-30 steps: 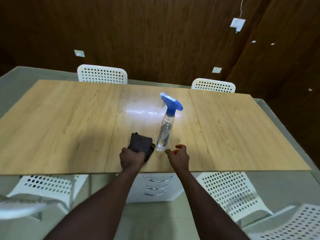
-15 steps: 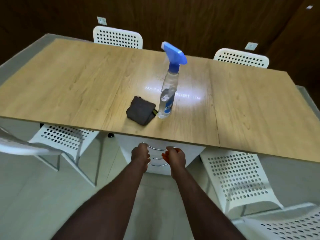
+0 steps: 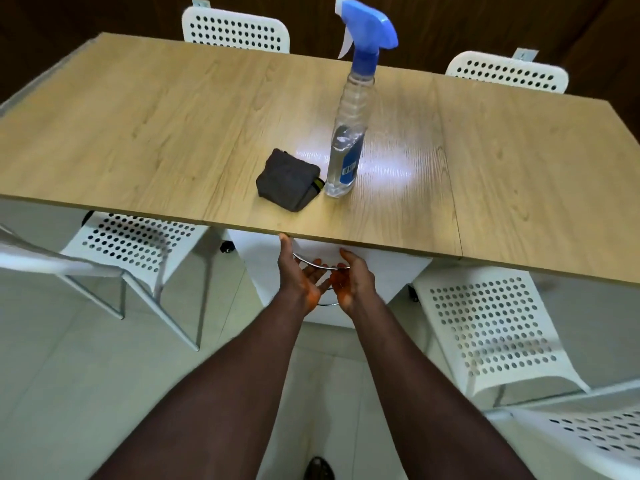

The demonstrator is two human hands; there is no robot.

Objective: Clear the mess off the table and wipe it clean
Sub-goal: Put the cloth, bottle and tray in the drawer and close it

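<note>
A folded dark grey cloth [image 3: 286, 180] lies on the wooden table [image 3: 145, 133] near its front edge. Right beside it stands a clear spray bottle [image 3: 346, 147] with a blue trigger head, upright. Both my hands are below the table's front edge, in front of a white drawer unit. My left hand [image 3: 300, 275] and my right hand [image 3: 353, 280] are palms-up, fingers spread, close together and holding nothing. Neither hand touches the cloth or the bottle.
A white drawer unit [image 3: 381, 282] on castors sits under the table. White perforated chairs stand at the near left [image 3: 138, 244], near right [image 3: 491, 327] and at the far side [image 3: 235, 29]. Another chair's edge shows at the lower right [image 3: 595, 431].
My hands left the cloth and the bottle, dropped below the table edge and opened palms-up. My view moved back and down, so the table sits higher in frame.
</note>
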